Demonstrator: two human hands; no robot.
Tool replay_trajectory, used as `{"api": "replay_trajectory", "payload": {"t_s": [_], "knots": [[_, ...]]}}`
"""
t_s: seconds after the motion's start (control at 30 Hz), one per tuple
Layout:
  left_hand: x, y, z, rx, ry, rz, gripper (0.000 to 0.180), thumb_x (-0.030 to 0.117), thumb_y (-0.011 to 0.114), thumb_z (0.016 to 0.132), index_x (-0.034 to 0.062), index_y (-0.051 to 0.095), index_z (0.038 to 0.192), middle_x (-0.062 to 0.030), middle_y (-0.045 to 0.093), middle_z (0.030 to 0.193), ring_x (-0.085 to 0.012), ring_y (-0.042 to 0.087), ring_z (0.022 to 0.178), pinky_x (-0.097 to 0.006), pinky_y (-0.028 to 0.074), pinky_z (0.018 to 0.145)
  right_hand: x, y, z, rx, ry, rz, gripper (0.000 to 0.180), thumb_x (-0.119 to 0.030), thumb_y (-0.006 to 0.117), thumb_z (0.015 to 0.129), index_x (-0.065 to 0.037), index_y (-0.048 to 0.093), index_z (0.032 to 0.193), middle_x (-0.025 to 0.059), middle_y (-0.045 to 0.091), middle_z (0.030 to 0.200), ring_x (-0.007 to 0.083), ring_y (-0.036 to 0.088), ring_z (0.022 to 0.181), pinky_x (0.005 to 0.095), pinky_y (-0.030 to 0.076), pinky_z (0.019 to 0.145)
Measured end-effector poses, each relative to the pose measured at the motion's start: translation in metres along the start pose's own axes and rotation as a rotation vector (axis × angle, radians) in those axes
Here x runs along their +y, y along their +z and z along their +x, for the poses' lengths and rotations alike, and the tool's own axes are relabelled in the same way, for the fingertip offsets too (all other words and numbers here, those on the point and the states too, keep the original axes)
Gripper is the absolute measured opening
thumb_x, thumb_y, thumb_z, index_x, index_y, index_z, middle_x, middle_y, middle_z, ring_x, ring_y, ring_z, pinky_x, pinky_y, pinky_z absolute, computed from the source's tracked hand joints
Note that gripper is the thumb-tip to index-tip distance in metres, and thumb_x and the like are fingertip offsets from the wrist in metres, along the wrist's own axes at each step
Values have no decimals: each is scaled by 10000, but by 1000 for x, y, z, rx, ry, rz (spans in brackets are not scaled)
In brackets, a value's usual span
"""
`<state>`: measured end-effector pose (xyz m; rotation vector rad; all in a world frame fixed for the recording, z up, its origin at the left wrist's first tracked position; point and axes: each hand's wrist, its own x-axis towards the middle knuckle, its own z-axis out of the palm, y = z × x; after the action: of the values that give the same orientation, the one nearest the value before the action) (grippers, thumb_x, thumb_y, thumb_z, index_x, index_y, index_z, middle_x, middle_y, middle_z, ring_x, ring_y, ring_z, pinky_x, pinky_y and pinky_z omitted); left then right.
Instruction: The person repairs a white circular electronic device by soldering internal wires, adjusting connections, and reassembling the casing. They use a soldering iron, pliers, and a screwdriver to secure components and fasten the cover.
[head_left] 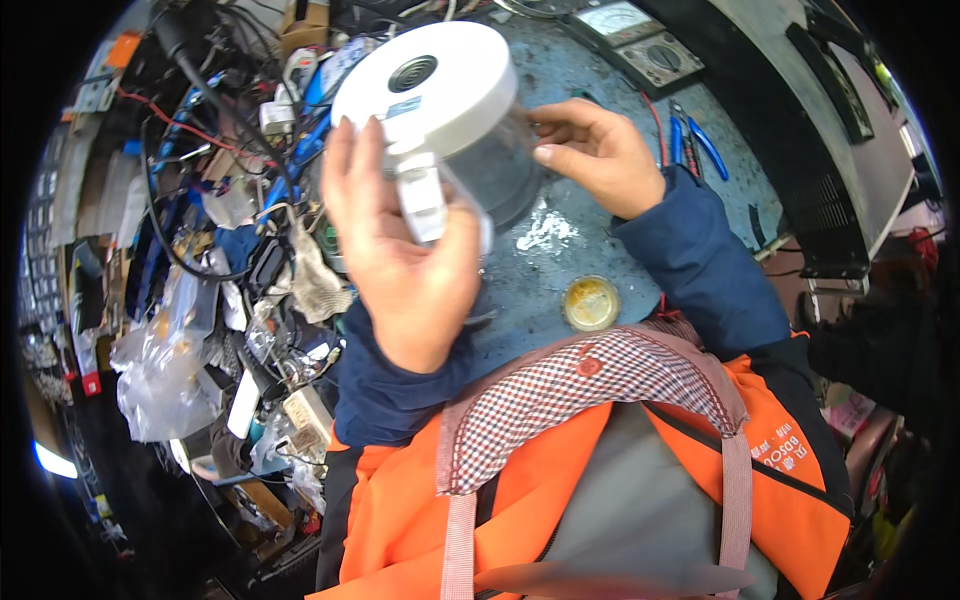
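A glass electric kettle point(490, 175) is upside down on the bench in front of me. Its round white base point(455, 65) faces up, with a dark ringed connector point(412, 73) in the middle and a small label. My left hand point(400, 245) is closed around the white handle point(422, 195), fingertips at the base's rim and thumb on the near side. On the other side, my right hand point(600, 155) has its thumb and bent fingers against the kettle's side, just below the rim. Both hands are slightly blurred.
A small round dish of yellowish paste point(591, 303) stands near my apron. Blue-handled pliers point(700, 145) and an analog multimeter point(650, 55) lie at the far right. Cables, plastic bags point(170, 370) and loose parts crowd the left. A black panel point(800, 170) edges the right.
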<state>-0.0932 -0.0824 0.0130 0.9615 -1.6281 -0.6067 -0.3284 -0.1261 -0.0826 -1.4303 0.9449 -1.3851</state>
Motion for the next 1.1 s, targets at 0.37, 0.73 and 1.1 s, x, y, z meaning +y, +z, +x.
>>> {"api": "replay_trajectory", "payload": {"t_s": [0.37,0.73,1.1], "knots": [[-2,16,-13,-219,112,96,819,-64,831,922,-80,458,1651,-268,389,1728,-164,759,906,-279,656,724,14,-14,23,-19,84,23,418,-112,797,1005,64,744,1381,149,815,1248,203,771,1127,352,611,997],[12,-16,4,-408,514,863,1409,775,976,613,10,469,1683,-286,567,1628,-504,466,1552,-632,271,1307,28,-10,36,79,-96,-207,427,-236,826,963,30,805,1296,214,837,1230,290,816,1115,398,631,1005],[-30,-3,19,-189,662,684,1191,452,1093,547,-44,605,1514,-218,673,1414,-389,615,1313,-500,473,1155,23,-8,24,52,-146,-375,546,-294,875,963,37,755,1380,185,812,1217,257,779,1129,391,616,1028]]}}
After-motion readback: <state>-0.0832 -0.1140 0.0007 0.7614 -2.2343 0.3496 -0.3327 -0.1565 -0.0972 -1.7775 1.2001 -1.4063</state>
